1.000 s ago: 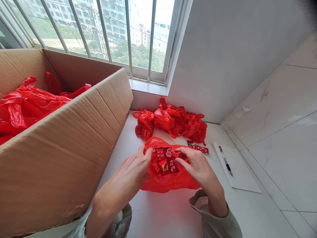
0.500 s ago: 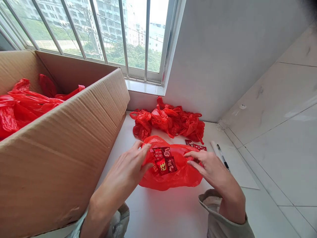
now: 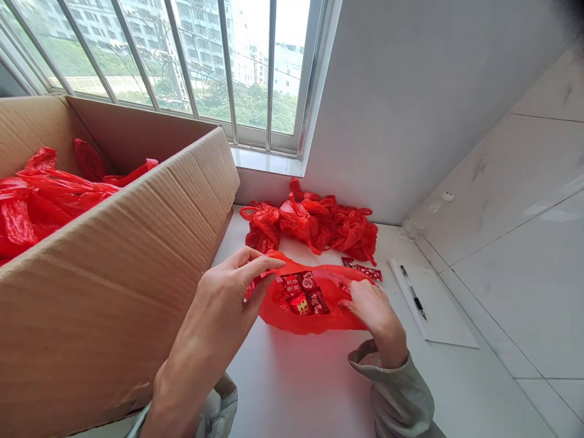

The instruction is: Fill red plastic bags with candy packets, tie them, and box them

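**Two hands at the open mouth of a red plastic bag (image 3: 314, 325)**

The red plastic bag lies on the white table (image 3: 292, 383), in front of the person, and its mouth is open upward. Inside it, a small group of wrapped candies (image 3: 305, 293) can be seen; they are dark red, with printed characters, and one has a golden picture.

The left hand (image 3: 228, 295) is at the left side of the bag, with thumb and fingers clamped on the rim. The right hand (image 3: 374, 307) is at the right side, its fingertips within the mouth; whether they pinch the film, I cannot tell, because the red plastic partly covers them.

Just behind the bag, several crumpled red bags (image 3: 319, 225) form a row near the wall. Two red packets (image 3: 368, 272) lie close to its upper right edge. Farther right, a black-gripped pen (image 3: 414, 295) rests on white paper (image 3: 449, 328). To the left stands a large cardboard box (image 3: 137, 274), which contains more red bags (image 3: 59, 194).
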{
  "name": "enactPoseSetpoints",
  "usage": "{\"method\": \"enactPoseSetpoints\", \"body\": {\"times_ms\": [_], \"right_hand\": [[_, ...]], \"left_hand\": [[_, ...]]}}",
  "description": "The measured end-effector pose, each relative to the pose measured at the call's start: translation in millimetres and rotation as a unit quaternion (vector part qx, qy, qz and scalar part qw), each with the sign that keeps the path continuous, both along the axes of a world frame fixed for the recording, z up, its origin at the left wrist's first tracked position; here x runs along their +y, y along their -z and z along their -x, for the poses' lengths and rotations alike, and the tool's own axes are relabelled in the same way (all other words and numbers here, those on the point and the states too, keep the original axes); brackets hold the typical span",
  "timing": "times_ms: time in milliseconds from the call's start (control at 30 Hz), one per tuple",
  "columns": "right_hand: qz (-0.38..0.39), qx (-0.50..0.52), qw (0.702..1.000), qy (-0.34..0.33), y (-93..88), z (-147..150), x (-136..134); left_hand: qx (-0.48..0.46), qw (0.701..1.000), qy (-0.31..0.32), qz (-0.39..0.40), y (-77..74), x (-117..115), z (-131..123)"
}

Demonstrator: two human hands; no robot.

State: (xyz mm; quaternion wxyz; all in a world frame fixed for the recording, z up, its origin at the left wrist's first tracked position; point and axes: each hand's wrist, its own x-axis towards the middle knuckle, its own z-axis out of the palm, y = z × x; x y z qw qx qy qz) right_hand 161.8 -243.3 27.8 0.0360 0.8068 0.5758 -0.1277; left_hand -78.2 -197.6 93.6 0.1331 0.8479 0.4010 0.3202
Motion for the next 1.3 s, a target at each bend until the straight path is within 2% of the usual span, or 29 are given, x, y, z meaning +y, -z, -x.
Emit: {"method": "enactPoseSetpoints", "body": {"times_ms": [100,167,233,267,333,433,533,600,700,767,833,933,1067,1133,1233,1300], "right_hand": [[-0.006,0.001,1.0,0.0,2.8,-5,1],[-0.042,0.055,0.996,-0.053,-1.5,-10,-2],[-0.118,0.152,0.973,-0.127,-11.7,-16,-8],[-0.167,0.201,0.953,-0.151,-18.5,-19,-12],[-0.271,0.286,0.906,-0.157,-32.3,-23,-21],[-0.387,0.411,0.819,-0.099,-45.1,-29,-35],[-0.431,0.531,0.729,-0.033,-45.1,-34,-39],[-0.444,0.583,0.68,-0.015,-42.6,-35,-39],[-0.462,0.632,0.622,-0.019,-43.0,-32,-39],[-0.497,0.63,0.596,-0.025,-46.6,-26,-41],[-0.547,0.593,0.59,-0.024,-50.9,-20,-43],[-0.585,0.53,0.614,-0.031,-53.9,-15,-43],[-0.568,0.471,0.673,-0.058,-50.9,-16,-38],[-0.558,0.449,0.694,-0.066,-49.6,-18,-37],[-0.565,0.422,0.704,-0.088,-49.5,-23,-38],[-0.584,0.408,0.697,-0.089,-50.1,-26,-39]], "left_hand": [[-0.014,1.0,0.0,-0.007,-0.9,-1,0],[-0.028,0.999,-0.005,-0.02,-1.5,-2,0],[-0.041,0.998,-0.02,-0.035,-2.1,-3,1],[-0.048,0.997,-0.031,-0.043,-2.4,-3,2],[-0.072,0.994,-0.057,-0.06,-3.0,-3,2],[-0.139,0.983,-0.09,-0.077,-3.5,-3,0],[-0.176,0.975,-0.113,-0.07,-2.9,0,-4],[-0.171,0.976,-0.121,-0.06,-1.6,2,-5],[-0.168,0.977,-0.117,-0.052,0.8,4,-6],[-0.19,0.974,-0.111,-0.059,2.1,4,-6],[-0.227,0.967,-0.093,-0.066,3.0,4,-6],[-0.252,0.963,-0.069,-0.07,5.0,7,-8],[-0.116,0.991,-0.03,-0.059,8.1,10,-9],[-0.073,0.996,-0.018,-0.042,6.9,9,-8],[-0.106,0.992,-0.055,-0.032,1.5,3,-3],[-0.122,0.988,-0.08,-0.04,-0.3,1,1]]}}
